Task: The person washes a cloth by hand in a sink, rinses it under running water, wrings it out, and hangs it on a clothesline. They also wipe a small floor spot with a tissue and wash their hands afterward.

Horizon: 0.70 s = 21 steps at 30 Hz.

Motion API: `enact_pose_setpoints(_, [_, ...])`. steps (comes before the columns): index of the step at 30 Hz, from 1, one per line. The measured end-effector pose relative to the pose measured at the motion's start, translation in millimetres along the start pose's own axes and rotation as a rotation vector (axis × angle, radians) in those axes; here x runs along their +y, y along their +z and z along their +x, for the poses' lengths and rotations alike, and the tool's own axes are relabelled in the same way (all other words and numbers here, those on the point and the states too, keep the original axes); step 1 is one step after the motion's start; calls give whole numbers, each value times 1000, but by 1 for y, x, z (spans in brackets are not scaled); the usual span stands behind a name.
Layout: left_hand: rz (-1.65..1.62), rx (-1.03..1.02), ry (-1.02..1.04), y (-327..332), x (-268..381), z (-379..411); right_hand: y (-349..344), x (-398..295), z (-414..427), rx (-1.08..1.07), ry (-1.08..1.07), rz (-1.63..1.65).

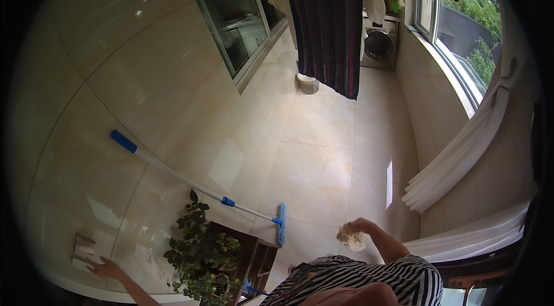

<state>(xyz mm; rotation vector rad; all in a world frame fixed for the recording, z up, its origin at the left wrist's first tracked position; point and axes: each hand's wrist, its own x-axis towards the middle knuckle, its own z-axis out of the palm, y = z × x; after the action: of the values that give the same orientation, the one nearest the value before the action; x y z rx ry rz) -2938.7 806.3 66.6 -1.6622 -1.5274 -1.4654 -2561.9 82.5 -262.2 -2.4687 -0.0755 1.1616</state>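
Note:
My left hand (104, 268) reaches out at the lower left with its fingers spread, at or beside a wall switch panel (84, 250); whether it touches the panel cannot be told. In my right hand (362, 224), low and right of centre, is a crumpled cream cloth (352, 239) that hangs above the tiled floor. A squeegee or window washer with a long pole (186, 182) leans against the wall at the left. Its blue grip points up, and its blue fabric head (282, 224) is down by the floor.
Leafy potted plants (203, 254) stand on a dark wooden cabinet (259, 258) beside the pole. Ahead hangs a dark striped cloth (326, 24), with a round bin (307, 84) below it and a washing machine (378, 44) behind. White curtains (463, 150) and a window (467, 33) line the right.

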Motion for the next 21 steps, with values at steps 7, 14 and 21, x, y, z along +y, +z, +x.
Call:
enact_pose_setpoints(7, [-1177, -1396, 122, -89, 280, -299, -79, 5, -13, -45, -351, 1474])
enact_pose_setpoints(14, [-1492, -2167, 216, -224, 471, -459, -180, -37, -86, -66, -589, 1687])
enact_pose_setpoints(21, [-1561, -2130, 306, -241, 586, -522, -251, -31, -89, 4, -640, 1742])
